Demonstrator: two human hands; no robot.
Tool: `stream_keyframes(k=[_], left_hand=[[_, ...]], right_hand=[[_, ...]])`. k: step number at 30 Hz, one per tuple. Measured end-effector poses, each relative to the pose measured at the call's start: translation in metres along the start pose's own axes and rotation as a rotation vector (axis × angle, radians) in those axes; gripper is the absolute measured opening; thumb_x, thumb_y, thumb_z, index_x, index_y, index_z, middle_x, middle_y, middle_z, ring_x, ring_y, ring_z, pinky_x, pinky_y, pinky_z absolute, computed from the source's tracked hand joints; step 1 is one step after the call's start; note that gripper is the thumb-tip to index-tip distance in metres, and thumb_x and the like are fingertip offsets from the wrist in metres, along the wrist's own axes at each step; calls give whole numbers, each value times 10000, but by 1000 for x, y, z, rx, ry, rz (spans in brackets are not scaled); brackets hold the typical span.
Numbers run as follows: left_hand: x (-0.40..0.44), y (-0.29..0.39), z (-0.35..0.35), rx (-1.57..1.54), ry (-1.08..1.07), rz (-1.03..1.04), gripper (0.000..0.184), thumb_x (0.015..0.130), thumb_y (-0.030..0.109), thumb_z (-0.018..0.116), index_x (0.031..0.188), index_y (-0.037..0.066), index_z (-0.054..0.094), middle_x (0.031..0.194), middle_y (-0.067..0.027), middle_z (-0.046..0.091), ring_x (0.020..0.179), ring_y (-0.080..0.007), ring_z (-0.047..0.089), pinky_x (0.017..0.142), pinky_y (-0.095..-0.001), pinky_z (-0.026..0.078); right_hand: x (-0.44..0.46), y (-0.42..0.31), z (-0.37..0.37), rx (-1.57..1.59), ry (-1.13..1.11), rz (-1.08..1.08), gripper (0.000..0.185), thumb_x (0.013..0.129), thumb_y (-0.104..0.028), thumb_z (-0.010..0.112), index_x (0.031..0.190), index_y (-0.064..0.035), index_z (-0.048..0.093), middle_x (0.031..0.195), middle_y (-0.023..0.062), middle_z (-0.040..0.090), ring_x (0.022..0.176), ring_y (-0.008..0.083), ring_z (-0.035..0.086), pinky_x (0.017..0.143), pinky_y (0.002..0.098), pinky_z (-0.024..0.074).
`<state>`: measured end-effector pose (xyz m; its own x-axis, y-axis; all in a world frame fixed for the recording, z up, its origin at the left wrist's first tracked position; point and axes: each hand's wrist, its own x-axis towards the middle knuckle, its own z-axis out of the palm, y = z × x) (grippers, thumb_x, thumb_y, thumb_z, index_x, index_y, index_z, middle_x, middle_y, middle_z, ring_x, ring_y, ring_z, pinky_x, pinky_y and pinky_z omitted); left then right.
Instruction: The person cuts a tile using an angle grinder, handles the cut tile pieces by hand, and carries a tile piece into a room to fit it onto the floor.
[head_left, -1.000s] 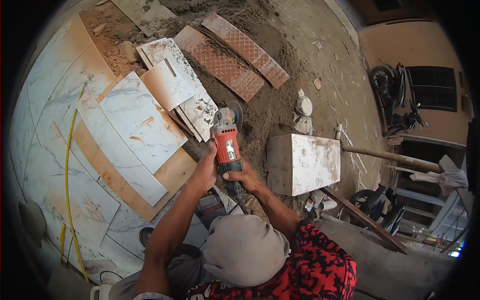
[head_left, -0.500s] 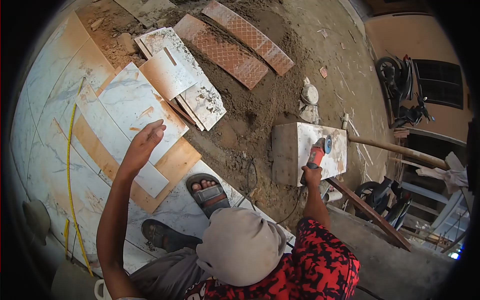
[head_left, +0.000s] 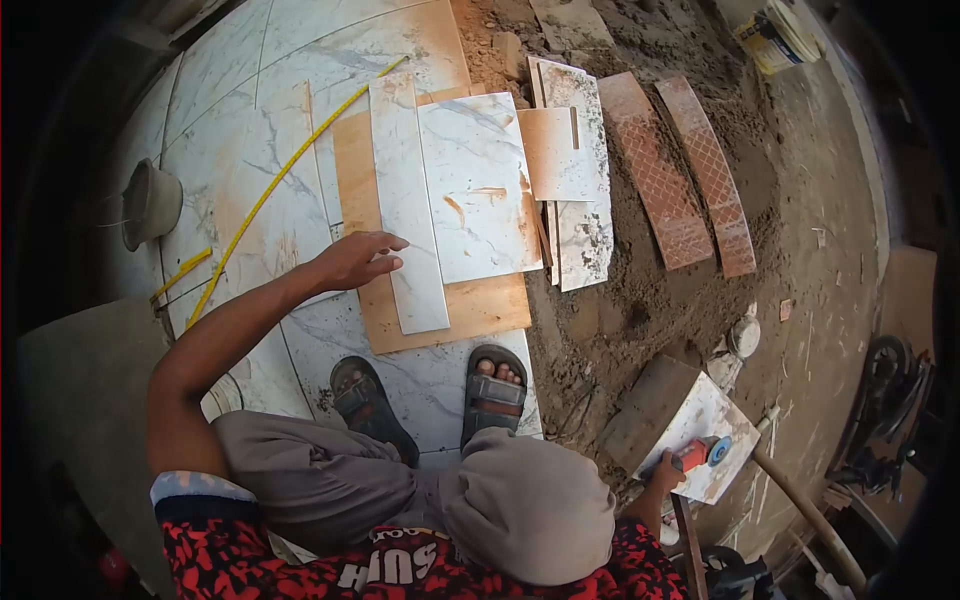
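My left hand [head_left: 362, 261] is open and holds nothing. Its stretched fingers hover over or just touch the edge of a narrow white marbled tile strip [head_left: 408, 215]; I cannot tell which. Beside the strip lies a larger white tile [head_left: 480, 235], and both rest on a brown board [head_left: 485, 303]. Off to the right, my right hand [head_left: 668, 474] is closed around the body of a red angle grinder [head_left: 692, 455] with a blue disc [head_left: 718, 451]. The grinder sits at the top of a box-shaped block with a white face [head_left: 728, 418].
A yellow tape measure [head_left: 272, 184] stretches across the marbled floor tiles [head_left: 215, 125]. Stacked tile pieces [head_left: 585, 240] and two patterned reddish slabs [head_left: 655, 175] lie on dirt. A bucket [head_left: 778, 40] stands far right, a grey pot [head_left: 152, 205] left. A pole [head_left: 810, 520] extends from the block.
The view has turned left, toward the tiles. My left hand has come down beside the narrow strip, its fingers now pointing right. My right hand still grips the angle grinder at the block.
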<state>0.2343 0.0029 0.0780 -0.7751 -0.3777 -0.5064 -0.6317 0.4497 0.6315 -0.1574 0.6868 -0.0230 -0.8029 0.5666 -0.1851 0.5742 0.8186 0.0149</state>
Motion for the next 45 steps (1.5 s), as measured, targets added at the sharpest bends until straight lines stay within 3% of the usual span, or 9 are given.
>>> stream_keyframes(k=[2, 8, 15, 24, 28, 36, 39, 42, 45], left_hand=[[-9, -8, 9, 1, 41, -17, 396, 959, 272, 581, 1269, 26, 581, 1173, -184, 647, 1063, -306, 634, 911, -395, 491], [-13, -21, 32, -14, 190, -22, 398, 948, 255, 582, 1250, -3, 567, 1113, -209, 611, 1043, -355, 602, 913, -415, 472], [-4, -26, 40, 30, 215, -10, 427, 935, 257, 575, 1262, -17, 549, 1340, -222, 514, 1250, -357, 502, 1060, -407, 406], [-9, -52, 64, 23, 160, -24, 456, 930, 254, 586, 1312, 16, 516, 1460, -237, 391, 1326, -371, 432, 1098, -413, 369], [-11, -55, 68, 19, 143, -6, 496, 931, 276, 568, 1343, 10, 496, 1512, -253, 309, 1327, -388, 432, 1074, -428, 392], [-15, -62, 75, 121, 99, 38, 483, 918, 259, 591, 1316, -2, 507, 1551, -277, 196, 1248, -420, 507, 1032, -428, 440], [-20, -52, 67, 118, 36, -13, 479, 916, 262, 593, 1307, -4, 521, 1557, -279, 170, 1210, -428, 537, 1013, -439, 458], [-17, -60, 75, 169, 59, 27, 483, 909, 268, 604, 1307, 4, 527, 1563, -274, 159, 1187, -432, 554, 1002, -449, 467], [-20, -54, 72, 190, 63, -5, 492, 896, 263, 627, 1310, 15, 531, 1559, -282, 169, 1182, -452, 551, 1006, -463, 462]], right_hand=[[-9, -4, -9, -8, -9, -29, 950, 706, -580, 752, 1266, 73, 351, 1193, 329, 580, 1112, 464, 594, 980, 513, 450], [10, 9, 8, 62, -35, -130, 874, 718, -493, 739, 1246, 75, 338, 1154, 352, 576, 1066, 478, 605, 955, 526, 470], [9, 25, 11, 46, -10, -159, 874, 725, -436, 735, 1297, 52, 291, 1151, 353, 563, 1056, 491, 598, 941, 560, 470], [0, 15, -2, -118, -23, -246, 865, 764, -337, 693, 1396, 4, 210, 1195, 376, 502, 1065, 517, 578, 925, 580, 484], [-3, 6, -4, -173, -41, -288, 863, 785, -287, 672, 1437, -17, 175, 1215, 389, 473, 1066, 528, 570, 914, 584, 494], [-4, 5, -2, -260, -12, -386, 733, 823, -294, 653, 1372, -30, 246, 1181, 372, 489, 1017, 525, 589, 883, 575, 519], [-25, -6, -19, -354, -12, -382, 751, 831, -303, 643, 1394, -17, 237, 1196, 361, 481, 1070, 518, 567, 885, 583, 510], [-93, -66, -32, -587, 38, -493, 759, 847, -324, 639, 1416, 4, 259, 1283, 370, 448, 1166, 513, 513, 955, 584, 459], [-138, -126, -9, -328, -153, -1036, 682, 888, -304, 635, 1405, 25, 336, 1376, 318, 416, 1261, 454, 451, 1020, 515, 413]])
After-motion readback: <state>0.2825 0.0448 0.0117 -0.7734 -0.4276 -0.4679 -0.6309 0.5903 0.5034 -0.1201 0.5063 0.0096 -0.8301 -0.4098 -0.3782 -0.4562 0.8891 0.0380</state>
